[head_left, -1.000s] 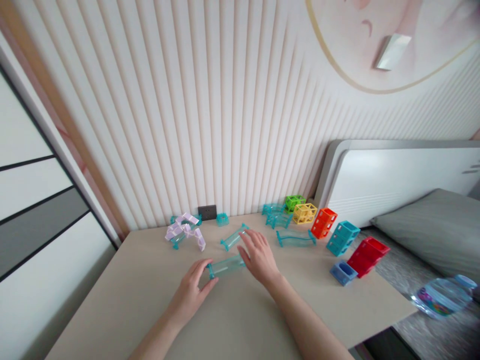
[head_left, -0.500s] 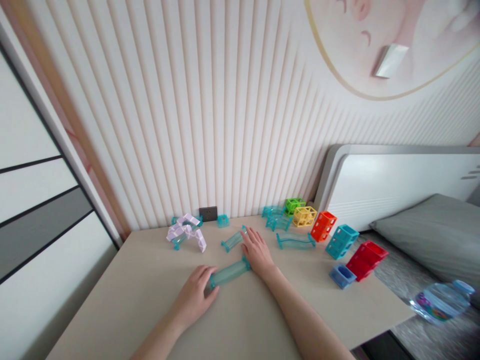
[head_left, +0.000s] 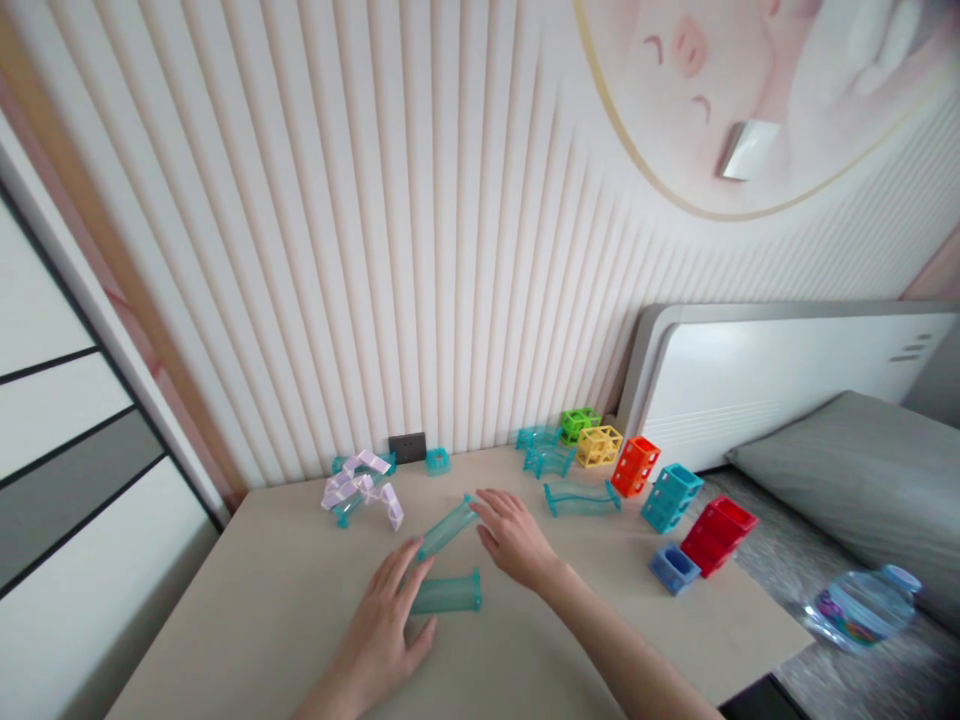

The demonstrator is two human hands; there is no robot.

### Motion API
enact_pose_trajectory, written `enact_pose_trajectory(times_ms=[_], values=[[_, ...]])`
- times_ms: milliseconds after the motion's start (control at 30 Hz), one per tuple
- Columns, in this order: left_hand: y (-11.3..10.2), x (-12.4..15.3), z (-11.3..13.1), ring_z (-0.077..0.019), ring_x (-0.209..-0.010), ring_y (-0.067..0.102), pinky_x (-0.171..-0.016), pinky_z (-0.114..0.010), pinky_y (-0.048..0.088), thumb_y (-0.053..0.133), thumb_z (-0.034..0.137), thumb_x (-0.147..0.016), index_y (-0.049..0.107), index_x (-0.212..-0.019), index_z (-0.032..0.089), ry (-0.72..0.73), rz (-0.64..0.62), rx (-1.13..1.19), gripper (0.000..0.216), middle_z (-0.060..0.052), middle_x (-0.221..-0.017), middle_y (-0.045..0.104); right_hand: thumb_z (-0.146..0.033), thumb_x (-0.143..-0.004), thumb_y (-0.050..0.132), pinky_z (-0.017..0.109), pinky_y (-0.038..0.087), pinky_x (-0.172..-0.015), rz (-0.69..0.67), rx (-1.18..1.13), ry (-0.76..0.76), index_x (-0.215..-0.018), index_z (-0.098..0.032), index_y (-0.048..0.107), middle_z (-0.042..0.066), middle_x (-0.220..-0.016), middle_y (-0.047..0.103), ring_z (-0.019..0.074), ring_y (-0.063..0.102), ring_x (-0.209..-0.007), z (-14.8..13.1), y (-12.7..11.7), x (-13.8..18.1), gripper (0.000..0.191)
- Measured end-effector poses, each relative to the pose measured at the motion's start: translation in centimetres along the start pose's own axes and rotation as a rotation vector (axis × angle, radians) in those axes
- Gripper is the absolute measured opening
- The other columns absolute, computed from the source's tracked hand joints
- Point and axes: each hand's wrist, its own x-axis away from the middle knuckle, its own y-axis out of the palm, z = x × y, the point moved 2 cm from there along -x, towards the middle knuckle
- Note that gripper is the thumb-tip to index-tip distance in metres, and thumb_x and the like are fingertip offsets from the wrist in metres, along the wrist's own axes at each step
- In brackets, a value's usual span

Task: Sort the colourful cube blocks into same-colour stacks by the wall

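Two clear teal plastic track pieces lie between my hands. The farther track piece (head_left: 448, 527) slants, its upper end at the fingertips of my right hand (head_left: 517, 545). That hand's fingers are stretched out, with the thumb apart. My left hand (head_left: 386, 625) is open, fingers spread. Its fingertips reach the lower end of the farther piece, and the left end of the nearer track piece (head_left: 450, 594) is partly hidden behind its fingers. The nearer piece rests flat on the table (head_left: 300, 600). Whether either hand grips the farther piece firmly is unclear.
Lilac chain-like pieces (head_left: 364, 487) lie over teal parts at the back left. A wavy teal track (head_left: 582, 498) is right of my hands. Green, yellow, orange (head_left: 636, 466), teal (head_left: 672, 497), red (head_left: 718, 535) and blue blocks line the right side. A bottle (head_left: 862, 607) lies beyond the edge.
The farther track piece has come nearer to my left hand. The nearer piece has turned to lie more level, and my right hand has moved off its right end. The view has shifted slightly.
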Motion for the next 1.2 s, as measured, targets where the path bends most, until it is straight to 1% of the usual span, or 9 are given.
enact_pose_trajectory(times_ms=[133,233,433,567,767,867,967,1067,1200], values=[[0.9,0.0,-0.3,-0.0325,-0.144,0.044,-0.114,-0.051,0.045,0.064,0.025,-0.083,0.042,-0.15,0.026,0.034,-0.016,-0.069,0.07,-0.011,-0.16,0.041,-0.021,-0.097,0.048,0.042,0.045,-0.106,0.082,0.11,0.311,-0.13,-0.018,0.065,0.016,-0.135,0.064,0.0283,0.059,-0.124,6.2,-4.3,-0.8,0.037],[1.4,0.0,-0.6,-0.0326,-0.143,0.045,-0.114,-0.051,0.045,0.063,0.026,-0.085,0.041,-0.151,0.025,0.053,-0.005,-0.088,0.07,-0.012,-0.159,0.042,-0.021,-0.096,0.052,0.04,0.046,-0.102,0.042,0.173,0.44,-0.126,-0.015,0.067,0.017,-0.127,0.067,0.0293,0.062,-0.119,10.5,-6.1,-0.3,0.034],[1.8,0.2,-0.9,-0.0318,-0.141,0.048,-0.111,-0.049,0.049,0.061,0.026,-0.086,0.046,-0.147,0.026,0.045,0.003,-0.084,0.063,-0.01,-0.157,0.046,-0.018,-0.097,0.053,0.037,0.046,-0.1,-0.09,0.255,0.474,-0.125,-0.018,0.067,0.014,-0.124,0.069,0.026,0.063,-0.118,14.0,-7.3,0.0,0.031],[1.8,0.2,-0.9,-0.0317,-0.14,0.049,-0.11,-0.049,0.05,0.062,0.026,-0.085,0.047,-0.146,0.027,0.04,0.016,-0.072,0.063,-0.009,-0.157,0.047,-0.019,-0.1,0.055,0.042,0.051,-0.097,-0.149,0.312,0.496,-0.117,-0.014,0.068,0.014,-0.118,0.069,0.0254,0.065,-0.112,16.0,-7.8,-3.1,0.022],[1.6,0.1,-0.7,-0.031,-0.14,0.049,-0.109,-0.048,0.051,0.064,0.025,-0.085,0.045,-0.147,0.029,0.034,0.015,-0.072,0.065,-0.008,-0.156,0.048,-0.035,-0.098,0.064,0.044,0.057,-0.09,-0.217,0.345,0.52,-0.128,-0.017,0.059,0.01,-0.128,0.062,0.0239,0.065,-0.108,18.7,-9.0,-7.7,0.036],[1.5,0.2,-0.7,-0.0307,-0.142,0.047,-0.111,-0.048,0.049,0.063,0.024,-0.085,0.043,-0.148,0.029,0.023,0.004,-0.067,0.066,-0.008,-0.157,0.046,-0.035,-0.099,0.061,0.043,0.057,-0.09,-0.239,0.344,0.523,-0.127,-0.018,0.06,0.009,-0.128,0.062,0.023,0.065,-0.107,18.5,-9.4,-7.9,0.032],[1.5,0.3,-0.7,-0.0314,-0.142,0.046,-0.111,-0.048,0.05,0.064,0.026,-0.086,0.043,-0.149,0.028,0.016,-0.011,-0.061,0.066,-0.009,-0.158,0.044,-0.035,-0.101,0.059,0.041,0.057,-0.089,-0.252,0.343,0.463,-0.123,-0.021,0.063,0.009,-0.127,0.064,0.0208,0.066,-0.104,16.1,-8.5,-6.7,0.027],[1.6,0.3,-0.8,-0.0319,-0.141,0.048,-0.109,-0.046,0.051,0.064,0.026,-0.085,0.046,-0.147,0.028,0.026,-0.01,-0.05,0.065,-0.009,-0.158,0.044,-0.025,-0.102,0.054,0.034,0.056,-0.085,-0.289,0.333,0.324,-0.11,-0.019,0.069,0.009,-0.108,0.07,0.0225,0.069,-0.099,12.1,-5.8,-5.2,0.018],[1.8,0.3,-0.9,-0.0321,-0.141,0.048,-0.109,-0.046,0.051,0.065,0.027,-0.085,0.049,-0.146,0.029,0.025,-0.011,-0.041,0.063,-0.008,-0.158,0.045,-0.032,-0.098,0.063,0.041,0.058,-0.086,-0.398,0.336,0.153,-0.12,-0.016,0.063,0.009,-0.118,0.066,0.0213,0.067,-0.1,7.8,-1.3,-4.9,0.027]])
